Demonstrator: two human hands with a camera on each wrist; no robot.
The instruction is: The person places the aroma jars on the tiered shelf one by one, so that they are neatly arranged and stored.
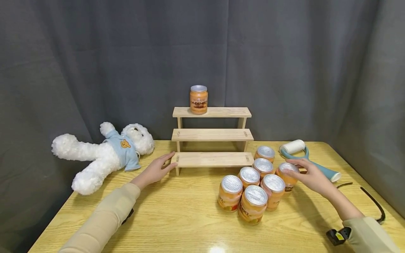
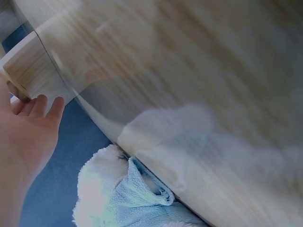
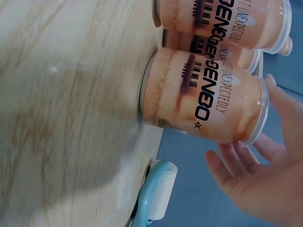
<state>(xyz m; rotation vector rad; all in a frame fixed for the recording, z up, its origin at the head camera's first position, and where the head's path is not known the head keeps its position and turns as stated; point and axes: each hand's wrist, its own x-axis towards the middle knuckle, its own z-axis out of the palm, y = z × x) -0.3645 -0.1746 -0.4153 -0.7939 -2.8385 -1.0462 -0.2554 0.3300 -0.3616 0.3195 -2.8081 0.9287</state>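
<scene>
On the yellow table [image 1: 177,211], the right hand [image 1: 311,175] hovered over the rightmost orange can [image 1: 286,175] of a tight cluster, fingers spread and loosely arched over its silver lid, thumb side just meeting the rim (no real grip around it that I could make out). That can stood at the right edge of the group of cans [image 1: 253,186], just in front of the lint roller [image 1: 308,158]. Here was the danger: those cans stood touching one another, so a careless sideways lift could have knocked a neighbour over, and it might have rolled off the table's near edge. A top-only hold on a smooth lid could also have slipped.

Over on the other side, the left hand [image 1: 156,170] lay flat, fingers straight and together, their tips touching the left end of the lowest step of the wooden riser [image 1: 212,159]. One can [image 1: 198,99] stood alone on the top step. A plush bear [image 1: 104,154] sprawled to the left, near that forearm. Both arms reached forward, elbows low, sleeves down to the wrists.
</scene>
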